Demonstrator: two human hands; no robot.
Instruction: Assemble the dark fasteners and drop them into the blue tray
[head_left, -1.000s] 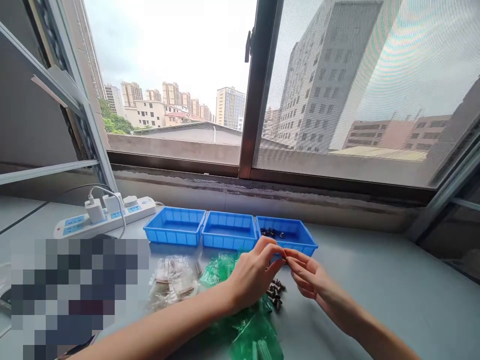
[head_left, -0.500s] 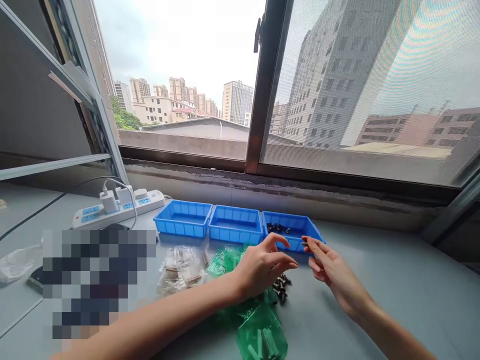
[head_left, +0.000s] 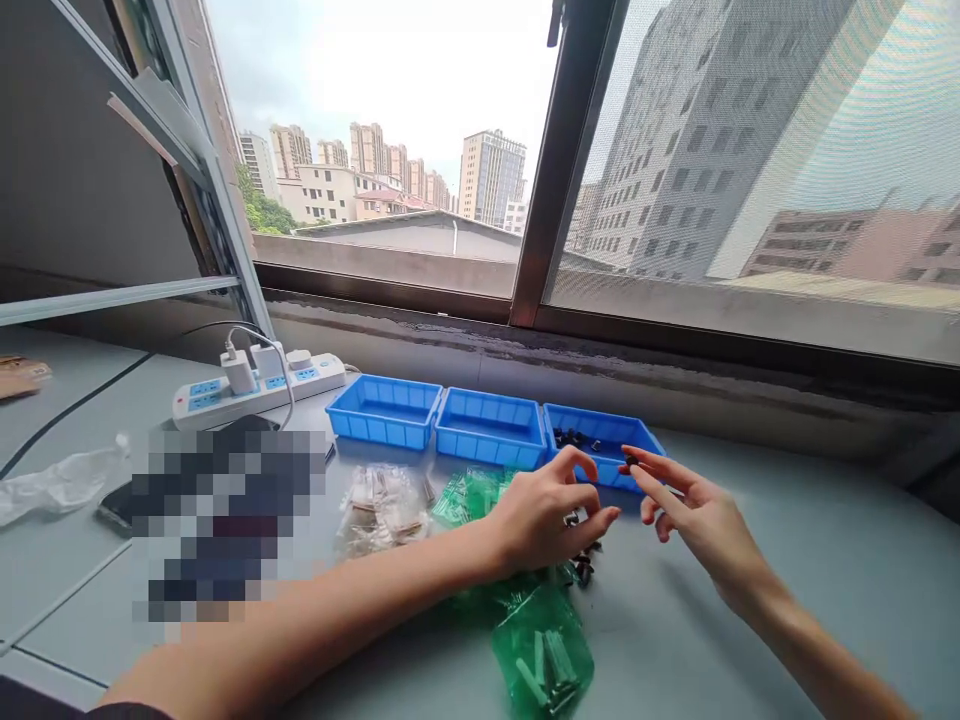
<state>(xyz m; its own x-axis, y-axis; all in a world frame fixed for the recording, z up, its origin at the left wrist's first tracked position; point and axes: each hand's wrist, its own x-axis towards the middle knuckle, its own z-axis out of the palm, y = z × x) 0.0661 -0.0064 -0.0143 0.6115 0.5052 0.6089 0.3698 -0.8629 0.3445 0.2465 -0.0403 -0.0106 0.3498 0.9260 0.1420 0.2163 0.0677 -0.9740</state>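
Observation:
My right hand (head_left: pixel 712 530) pinches a small dark screw (head_left: pixel 630 463) between thumb and fingertips at the front of the right blue bin (head_left: pixel 645 440). Several dark screws (head_left: pixel 571 438) lie inside that bin. My left hand (head_left: pixel 540 510) hovers over a pile of dark screws (head_left: pixel 585 570) on the table, its fingers curved and apart, partly hiding the pile. Green plastic bags (head_left: pixel 544 655) holding pale, rod-like pieces lie beneath and in front of this hand. Clear bags (head_left: pixel 382 505) of small parts rest left of them.
Two more blue bins, the middle one (head_left: pixel 491 445) and the left one (head_left: pixel 382 425), stand in line along the window wall. A white power strip (head_left: pixel 322 378) with plugs and cables sits left, behind a dark, partly pixelated object (head_left: pixel 247 435). Crumpled clear plastic (head_left: pixel 67 480) lies farther left.
The view has tilted down and shifted slightly left. My right hand stays near the right bin with the screw, its fingers straighter. My left hand's fingers have curled a little more.

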